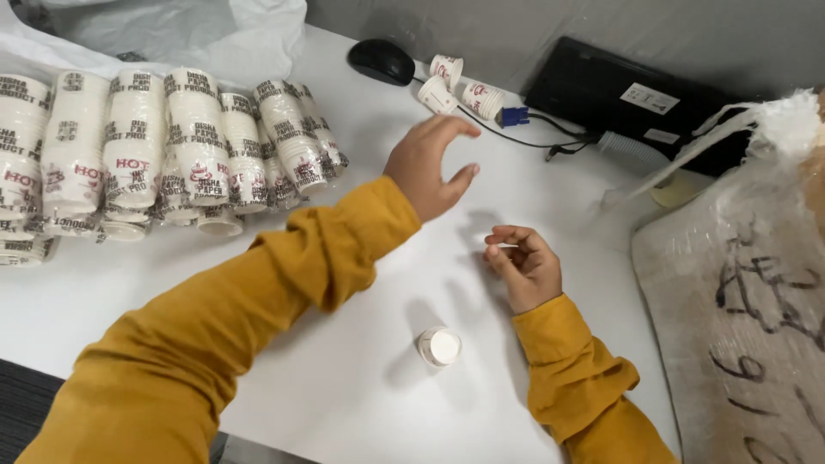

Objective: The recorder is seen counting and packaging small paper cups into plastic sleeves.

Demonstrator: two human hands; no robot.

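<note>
The left hand (427,168) is raised over the table (361,404) with its fingers spread wide and lightly curved, holding nothing. The right hand (524,266) rests on the table with its fingers curled loosely inward, the palm turned up; it seems to hold nothing too, though the curl hides part of the palm, so a small thing inside cannot be ruled out.

A single cup (440,346) stands on the table nearer the person than either hand. It sits just beside the right wrist, toward the left arm, and well behind the left hand's open fingers. Seen from above, only its round white end shows, so its long axis runs straight up from the table; which end is up is hard to say. The right hand is clearly the nearer of the two.

Beyond the left fingertips, further from the person, lie three loose cups (455,86) on their sides, just beside a black mouse (381,61) and a cable (524,129). Off to the left of the left arm lie rows of stacked cups (163,155) in long sleeves, their axes pointing away from the person. To the right of the right hand sits a woven sack (739,292).
</note>
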